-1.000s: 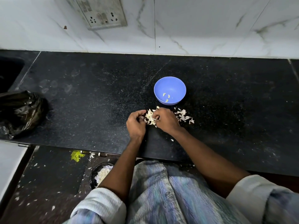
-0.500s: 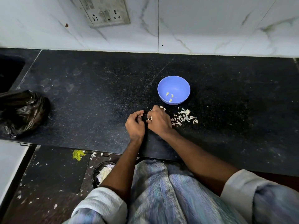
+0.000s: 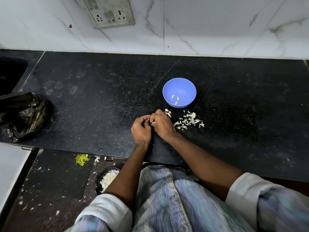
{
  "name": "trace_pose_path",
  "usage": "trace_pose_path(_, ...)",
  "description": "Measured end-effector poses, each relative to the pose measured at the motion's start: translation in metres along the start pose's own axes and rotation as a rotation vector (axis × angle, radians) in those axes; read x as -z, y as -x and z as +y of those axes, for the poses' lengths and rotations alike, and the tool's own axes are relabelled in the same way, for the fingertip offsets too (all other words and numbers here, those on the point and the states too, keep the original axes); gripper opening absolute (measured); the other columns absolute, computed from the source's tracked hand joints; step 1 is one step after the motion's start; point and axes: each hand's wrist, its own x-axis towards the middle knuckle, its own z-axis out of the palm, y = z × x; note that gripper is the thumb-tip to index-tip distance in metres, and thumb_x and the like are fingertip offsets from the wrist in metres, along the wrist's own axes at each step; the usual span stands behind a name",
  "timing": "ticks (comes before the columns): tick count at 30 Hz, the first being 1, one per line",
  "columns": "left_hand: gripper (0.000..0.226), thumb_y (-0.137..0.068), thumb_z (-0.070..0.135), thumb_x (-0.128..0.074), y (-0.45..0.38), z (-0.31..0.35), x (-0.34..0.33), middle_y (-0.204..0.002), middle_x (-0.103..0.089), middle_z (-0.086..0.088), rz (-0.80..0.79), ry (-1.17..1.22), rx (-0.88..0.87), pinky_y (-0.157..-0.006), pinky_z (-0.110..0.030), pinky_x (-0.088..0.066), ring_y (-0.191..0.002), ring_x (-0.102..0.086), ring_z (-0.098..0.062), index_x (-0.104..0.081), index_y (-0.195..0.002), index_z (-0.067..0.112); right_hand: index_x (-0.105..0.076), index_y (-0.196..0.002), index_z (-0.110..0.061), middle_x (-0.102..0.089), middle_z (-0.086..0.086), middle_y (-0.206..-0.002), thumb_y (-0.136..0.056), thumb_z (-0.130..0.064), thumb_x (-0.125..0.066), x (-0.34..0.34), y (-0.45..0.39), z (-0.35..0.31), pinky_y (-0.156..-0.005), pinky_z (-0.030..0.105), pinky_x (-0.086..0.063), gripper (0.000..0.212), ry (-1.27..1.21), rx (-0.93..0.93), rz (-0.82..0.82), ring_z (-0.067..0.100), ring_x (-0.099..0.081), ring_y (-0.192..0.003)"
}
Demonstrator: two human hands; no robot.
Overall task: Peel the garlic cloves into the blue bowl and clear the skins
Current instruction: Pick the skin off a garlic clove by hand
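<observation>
Hands pinching garlic clove near blue bowl.

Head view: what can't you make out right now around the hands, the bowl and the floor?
- The garlic clove: only a pale sliver shows between the left hand and right hand; curled fingers hide how far it is peeled.
- Pieces in the blue bowl: too small to count surely.
- Black bag: cut off by the left edge, contents hidden.
- Floor bin: partly behind the left forearm.
</observation>
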Motion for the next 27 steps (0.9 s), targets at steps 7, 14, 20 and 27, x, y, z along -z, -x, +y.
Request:
trace_pose_path(7, 0.023, -0.087, 0.005, -0.071, 0.004, 0.000, -0.005, -0.100, -0.076, 0.000, -0.094, -0.135, -0.001, -0.087, -0.033, -0.058, -0.086, -0.071, -0.015, -0.081, -0.104, 0.017, -0.073, -0.090, -0.013, -0.066, -0.002, -0.091, -0.079, 0.017, -0.059, 0.009, 0.005, 0.021, -0.067, 0.020, -0.049, 0.036, -0.276, -0.045, 0.212, 0.005, -0.059, -0.073)
trace_pose_path(14, 0.014, -0.087, 0.008, -0.072, -0.002, 0.011, -0.005, -0.103, -0.068, -0.006, -0.137, -0.401, -0.013, -0.079, -0.032, -0.051, -0.088, -0.067, -0.026, -0.077, -0.093, 0.018, -0.073, -0.089, -0.016, -0.071, -0.003, -0.092, -0.084, 0.009, -0.067, 0.014, 0.008, 0.030, -0.074, 0.028, -0.052, 0.026, -0.292, -0.082, 0.261, 0.014, -0.066, -0.085)
trace_pose_path(20, 0.032, -0.086, 0.003, -0.072, -0.001, 0.005, -0.011, -0.119, -0.059, -0.018, -0.223, -0.550, -0.130, -0.096, -0.043, -0.050, -0.108, -0.057, -0.035, -0.064, -0.116, 0.008, -0.072, -0.087, -0.017, -0.072, -0.004, -0.090, -0.084, 0.008, -0.065, 0.017, 0.008, 0.038, -0.073, 0.024, -0.051, 0.026, -0.276, -0.061, 0.270, 0.010, -0.064, -0.080)
trace_pose_path(27, 0.030, -0.089, -0.011, -0.057, -0.001, 0.011, -0.020, -0.106, -0.066, -0.011, -0.177, -0.237, -0.203, -0.089, -0.030, -0.047, -0.093, -0.051, -0.014, -0.069, -0.103, 0.011, -0.075, -0.091, -0.012, -0.075, -0.004, -0.079, -0.087, 0.002, -0.068, 0.025, 0.011, 0.042, -0.068, 0.026, -0.057, 0.015, -0.527, -0.138, 0.199, 0.005, -0.068, -0.067)
